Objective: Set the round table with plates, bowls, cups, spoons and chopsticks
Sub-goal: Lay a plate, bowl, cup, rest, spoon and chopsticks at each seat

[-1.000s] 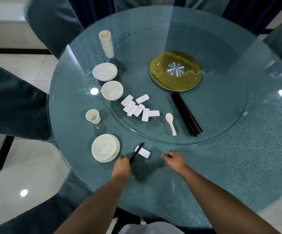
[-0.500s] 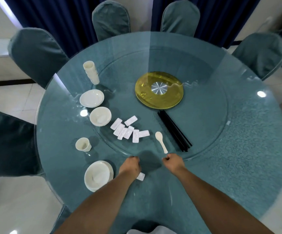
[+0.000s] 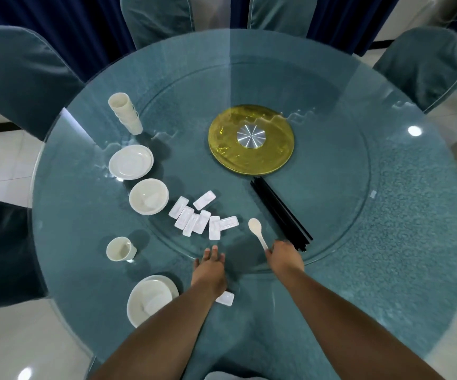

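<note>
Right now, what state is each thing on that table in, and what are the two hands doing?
Left hand: fingers straight, flat on the glass, empty.
Right hand: pinching the spoon's handle.
Spoon: lying bowl-up on the turntable.
Single cup: upright.
Cup stack: nested, upright.
Near plate: a bowl sits on it.
Spare bowl: upright, open side up.
Spare plates: stacked.
Black chopsticks: bundled, lying flat.
Loose rests: scattered, touching.

Lighting was dim, cool, from overhead: lamp glare spots on the glass table (image 3: 386,242) and floor tiles (image 3: 24,374). Soft shadows beside the cup stack (image 3: 126,112). Strong fisheye bending at edges; mild softness overall.
</note>
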Demonstrator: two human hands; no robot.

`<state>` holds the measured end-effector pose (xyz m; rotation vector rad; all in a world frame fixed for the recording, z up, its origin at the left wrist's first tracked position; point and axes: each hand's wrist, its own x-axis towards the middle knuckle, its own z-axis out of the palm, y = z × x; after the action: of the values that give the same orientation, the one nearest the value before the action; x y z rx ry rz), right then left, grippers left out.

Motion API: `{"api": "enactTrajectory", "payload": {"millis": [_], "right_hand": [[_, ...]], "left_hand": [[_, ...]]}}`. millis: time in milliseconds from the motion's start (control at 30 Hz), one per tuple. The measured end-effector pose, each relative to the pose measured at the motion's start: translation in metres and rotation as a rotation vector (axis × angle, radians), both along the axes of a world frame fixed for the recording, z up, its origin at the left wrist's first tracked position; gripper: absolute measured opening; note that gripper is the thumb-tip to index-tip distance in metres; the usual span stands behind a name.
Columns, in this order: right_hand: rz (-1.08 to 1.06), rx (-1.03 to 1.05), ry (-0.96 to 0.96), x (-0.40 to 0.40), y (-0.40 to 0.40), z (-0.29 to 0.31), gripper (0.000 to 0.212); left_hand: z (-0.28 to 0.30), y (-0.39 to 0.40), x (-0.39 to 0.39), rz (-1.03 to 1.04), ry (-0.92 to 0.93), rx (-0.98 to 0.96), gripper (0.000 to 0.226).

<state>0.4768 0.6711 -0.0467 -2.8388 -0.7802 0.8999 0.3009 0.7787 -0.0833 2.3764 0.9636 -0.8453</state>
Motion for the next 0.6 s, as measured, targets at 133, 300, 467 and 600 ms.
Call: {"api": "enactTrajectory", "payload": {"millis": [133, 300, 467, 600], "right_hand": [[0.039, -0.013, -0.039, 0.0, 0.012, -0.008, 0.033], [0.152, -0.107, -0.045, 0.001, 0.023, -0.016, 0.03], [0.195, -0.145, -0.09, 0.002, 0.025, -0.017, 0.025], [0.202, -0.144, -0.079, 0.005, 0.023, -0.013, 0.025]], "left_hand": [[0.0, 0.006, 0.004, -0.023, 0.031, -0.006, 0.067], [-0.001, 0.013, 0.007, -0.047, 0.058, -0.026, 0.065], [-0.001, 0.019, 0.013, -0.084, 0.092, -0.025, 0.063], [-0.002, 0.018, 0.015, -0.086, 0.096, -0.027, 0.062]]}}
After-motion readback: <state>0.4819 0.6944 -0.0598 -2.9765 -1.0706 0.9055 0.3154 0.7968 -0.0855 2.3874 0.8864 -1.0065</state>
